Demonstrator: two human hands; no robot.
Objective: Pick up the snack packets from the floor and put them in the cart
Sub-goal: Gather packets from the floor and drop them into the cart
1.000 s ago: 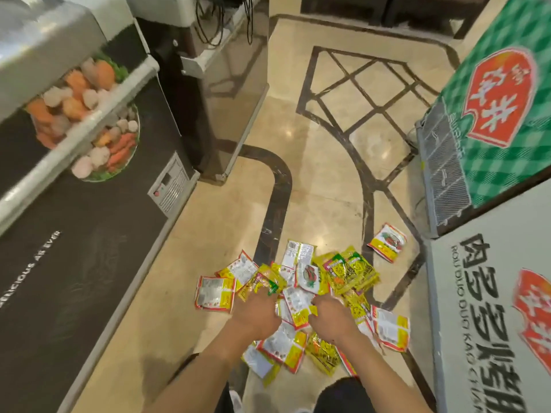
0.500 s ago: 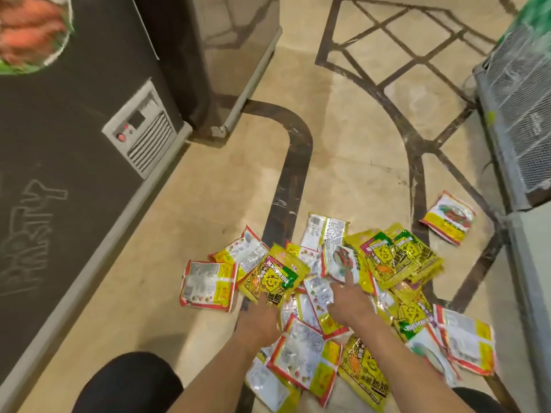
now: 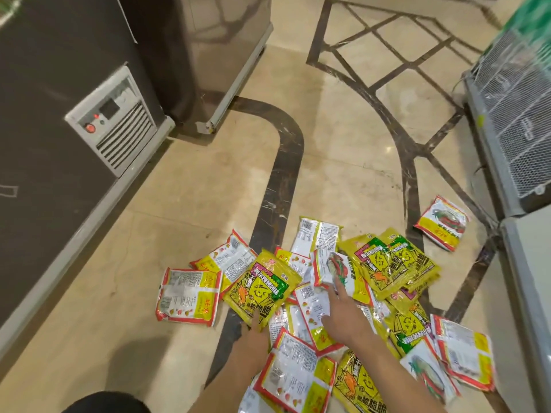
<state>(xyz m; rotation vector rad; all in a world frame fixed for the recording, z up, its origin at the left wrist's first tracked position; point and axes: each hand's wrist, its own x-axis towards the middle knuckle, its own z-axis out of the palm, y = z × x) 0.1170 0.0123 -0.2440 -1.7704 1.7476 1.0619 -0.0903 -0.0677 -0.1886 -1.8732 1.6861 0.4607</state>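
Several snack packets, yellow ones and red-and-white ones, lie in a heap on the beige floor [image 3: 185,222]. My left hand [image 3: 252,338] grips the near edge of a yellow packet [image 3: 262,289] at the heap's left, and its fingers are partly hidden beneath it. My right hand [image 3: 343,311] lies on the middle of the heap with fingers stretched forward onto a white packet with a red and green picture [image 3: 329,268]. A red-and-white packet [image 3: 187,296] lies at the far left. One packet [image 3: 441,223] lies apart at the right. The cart is not in view.
A dark chest freezer with a grey control panel [image 3: 110,126] runs along the left. A steel cabinet [image 3: 214,55] stands behind it. On the right are a freezer with a wire grille [image 3: 515,120] and a white unit [image 3: 533,278]. My knee [image 3: 104,403] is at the bottom left.
The view has dropped and come closer to the heap. My right hand has reached forward onto the white packet, and my left hand has taken hold of the yellow packet's edge.
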